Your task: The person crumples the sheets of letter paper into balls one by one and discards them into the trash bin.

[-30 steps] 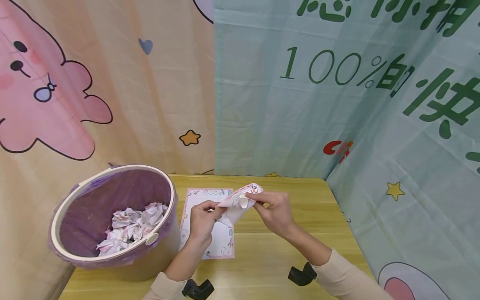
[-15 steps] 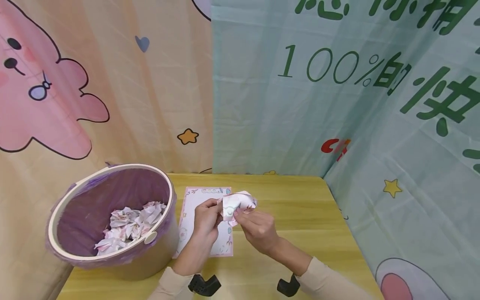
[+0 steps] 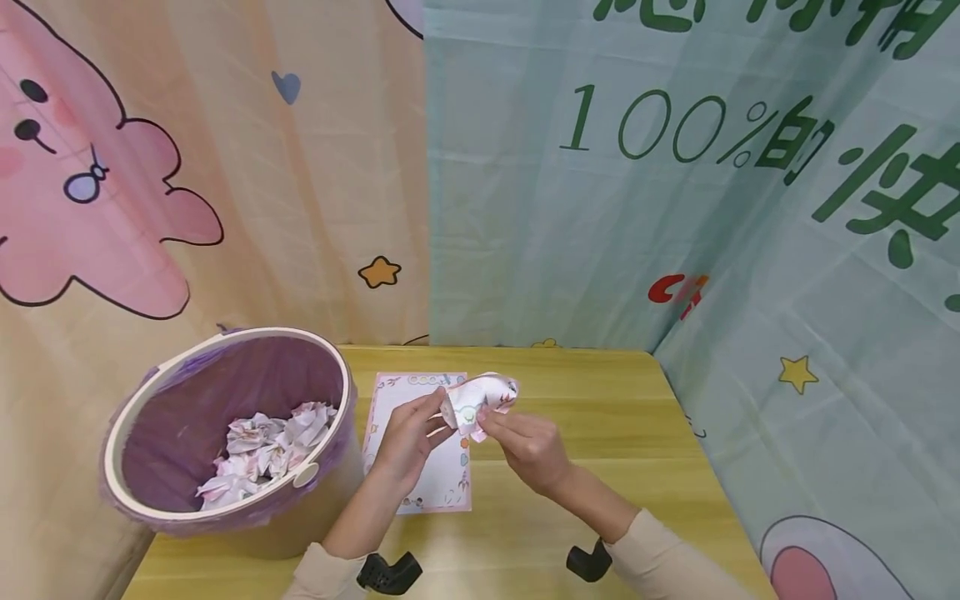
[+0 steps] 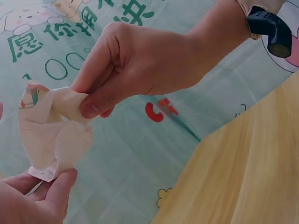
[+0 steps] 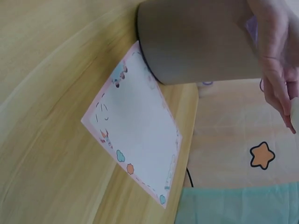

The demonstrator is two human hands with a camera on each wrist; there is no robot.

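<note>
Two hands (image 3: 408,437) round crumpled paper (image 3: 480,396)

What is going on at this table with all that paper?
A person is holding a crumpled sheet of paper above a wooden table, pinching it with both the left hand and the right hand. Beneath the hands a flat sheet with a pink border lies on the table. To the left stands a bin lined with a purple bag, with several paper balls already inside. The sheet in hand is only partly scrunched and is not in the bin yet.
</note>
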